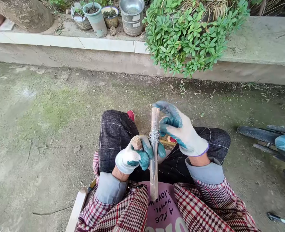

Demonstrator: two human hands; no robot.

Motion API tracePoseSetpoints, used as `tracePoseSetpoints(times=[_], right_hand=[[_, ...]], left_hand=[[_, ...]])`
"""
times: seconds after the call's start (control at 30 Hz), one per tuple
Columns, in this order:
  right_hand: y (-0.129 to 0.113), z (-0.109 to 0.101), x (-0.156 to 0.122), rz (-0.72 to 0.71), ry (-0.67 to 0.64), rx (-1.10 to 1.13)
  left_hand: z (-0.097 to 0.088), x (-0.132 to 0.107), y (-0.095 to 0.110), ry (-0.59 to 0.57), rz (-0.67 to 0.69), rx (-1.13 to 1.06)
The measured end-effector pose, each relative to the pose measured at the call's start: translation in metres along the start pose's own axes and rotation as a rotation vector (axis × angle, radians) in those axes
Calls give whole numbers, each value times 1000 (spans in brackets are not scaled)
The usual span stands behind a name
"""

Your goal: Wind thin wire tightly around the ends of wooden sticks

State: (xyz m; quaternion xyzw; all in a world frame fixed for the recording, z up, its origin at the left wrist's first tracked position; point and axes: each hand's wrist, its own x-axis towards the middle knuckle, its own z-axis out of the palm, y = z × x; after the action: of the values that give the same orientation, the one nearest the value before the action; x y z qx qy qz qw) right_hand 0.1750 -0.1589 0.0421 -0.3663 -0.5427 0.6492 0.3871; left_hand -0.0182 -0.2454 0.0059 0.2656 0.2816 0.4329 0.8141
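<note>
- Head view: person seated, plaid sleeves, checked trousers; bare concrete ground (48, 129), mossy patches, outdoors.
- Stick (154, 167) sits over the lap between both hands, long axis running near-to-far, far end pointing away from the body.
- Wire coil (154, 137) wraps its middle.
- Left hand (135, 156), gloved, closed around stick at the coil.
- Right hand (178, 129), gloved, fingers curled on the far end.
- Farther: concrete ledge (108, 45), pots (96, 17), leafy plant (188, 38).

The pale, smooth wooden stick (154, 161) carries a shiny coil of thin metal wire (154, 137) — gripped by white knitted cloth gloves with matt teal rubbery coating (142, 156) — over rough, mossy grey concrete ground (48, 129).
</note>
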Motion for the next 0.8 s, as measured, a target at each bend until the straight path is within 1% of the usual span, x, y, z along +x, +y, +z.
tracePoseSetpoints(times=[0.07, 0.1, 0.17, 0.27, 0.33, 0.4, 0.47, 0.53, 0.63, 0.7, 0.8], right_hand=[[5, 3, 0, 26, -157, 17], [8, 4, 1, 47, -208, 15], [15, 3, 1, 101, -244, -36], [22, -2, -5, 193, -252, -131], [23, -8, -11, 210, -177, -145], [22, -15, -16, 213, -23, -137], [20, -22, -20, 237, 130, -150], [20, -29, -21, 274, 233, -193], [18, -38, -18, 245, 309, -277], [14, -43, -14, 219, 315, -301], [1, -46, -6, 269, 313, -221]], left_hand=[[2, 1, 0, -4, -18, 18], [3, 2, 0, 0, -15, 10], [3, 2, 1, -6, 16, -52], [-1, 4, 1, -78, 86, -182], [-6, 6, 1, -136, 136, -232], [-10, 9, 1, -139, 185, -240], [-12, 11, -1, -90, 208, -217], [-12, 14, -4, -36, 204, -194], [-10, 18, -6, -20, 180, -171], [-9, 21, -3, -12, 182, -142], [-5, 28, 10, 38, 189, 2]])
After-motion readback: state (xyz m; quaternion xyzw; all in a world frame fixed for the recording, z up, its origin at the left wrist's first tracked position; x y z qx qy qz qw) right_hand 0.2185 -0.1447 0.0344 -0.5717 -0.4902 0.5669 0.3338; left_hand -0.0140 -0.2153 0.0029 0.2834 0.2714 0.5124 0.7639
